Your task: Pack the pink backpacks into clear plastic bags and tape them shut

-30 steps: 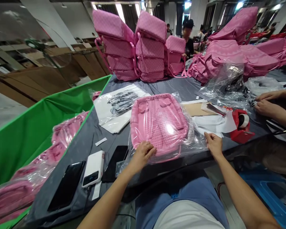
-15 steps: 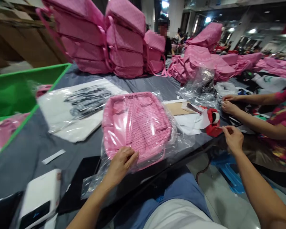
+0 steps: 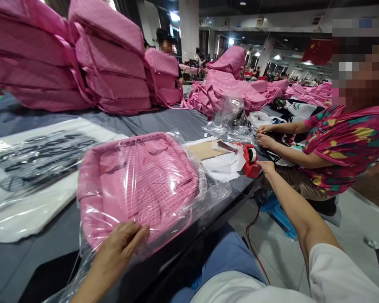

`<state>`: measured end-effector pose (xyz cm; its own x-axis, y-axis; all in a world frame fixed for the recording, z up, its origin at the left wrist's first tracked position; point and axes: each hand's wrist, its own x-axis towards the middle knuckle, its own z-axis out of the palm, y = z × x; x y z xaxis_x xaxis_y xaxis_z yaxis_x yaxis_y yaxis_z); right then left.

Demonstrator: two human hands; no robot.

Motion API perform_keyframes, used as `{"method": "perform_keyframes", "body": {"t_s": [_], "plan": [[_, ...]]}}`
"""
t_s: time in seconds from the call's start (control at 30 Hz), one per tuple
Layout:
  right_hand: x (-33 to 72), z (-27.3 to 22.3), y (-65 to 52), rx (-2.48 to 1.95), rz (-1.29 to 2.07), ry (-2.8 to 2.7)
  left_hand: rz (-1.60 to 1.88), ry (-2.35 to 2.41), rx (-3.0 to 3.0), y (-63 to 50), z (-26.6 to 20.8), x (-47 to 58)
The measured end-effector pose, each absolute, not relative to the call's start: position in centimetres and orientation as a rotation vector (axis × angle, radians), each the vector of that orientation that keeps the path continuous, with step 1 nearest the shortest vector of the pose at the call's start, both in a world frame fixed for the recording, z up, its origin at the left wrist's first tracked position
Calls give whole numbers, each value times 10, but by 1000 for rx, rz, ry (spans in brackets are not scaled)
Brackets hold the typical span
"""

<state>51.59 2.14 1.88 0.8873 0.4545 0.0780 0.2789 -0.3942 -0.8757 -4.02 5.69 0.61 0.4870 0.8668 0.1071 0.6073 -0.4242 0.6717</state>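
A pink quilted backpack [image 3: 145,176] lies flat on the table inside a clear plastic bag [image 3: 214,189]. My left hand [image 3: 121,240] rests on its near edge, fingers bent and pressed together with the thumb against the plastic. Off to the right, a red tape dispenser [image 3: 250,162] with a white roll stands near the table edge. My right hand [image 3: 267,167] is stretched out to its cutting end, thumb and finger pinched on the end of the tape, which is barely visible there.
Stacked pink backpacks [image 3: 113,71] line the back of the table. White printed plastic bags [image 3: 34,168] lie at left, cardboard [image 3: 205,148] and white paper beside the dispenser. A co-worker [image 3: 344,143] sits at right, hands on crumpled plastic. A blue stool [image 3: 279,216] stands below.
The view has swung right, bringing more of the co-worker into the picture. My right hand stays pinched by the dispenser, now closer to its cutting end; my left stays on the bagged backpack.
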Motion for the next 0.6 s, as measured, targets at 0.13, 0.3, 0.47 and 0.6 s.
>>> {"method": "perform_keyframes", "body": {"t_s": [0.13, 0.3, 0.47, 0.6], "plan": [[509, 24, 5, -1942, 163, -608, 586, 1221, 2162, 56, 7, -40], [483, 9, -38, -1842, 239, -631, 585, 1201, 2149, 56, 5, -43], [431, 2, -32, -1716, 607, -714, 595, 1202, 2135, 53, 9, -41], [362, 35, -19, -1394, 1012, -1038, 631, 1197, 2129, 49, 13, -35]]}}
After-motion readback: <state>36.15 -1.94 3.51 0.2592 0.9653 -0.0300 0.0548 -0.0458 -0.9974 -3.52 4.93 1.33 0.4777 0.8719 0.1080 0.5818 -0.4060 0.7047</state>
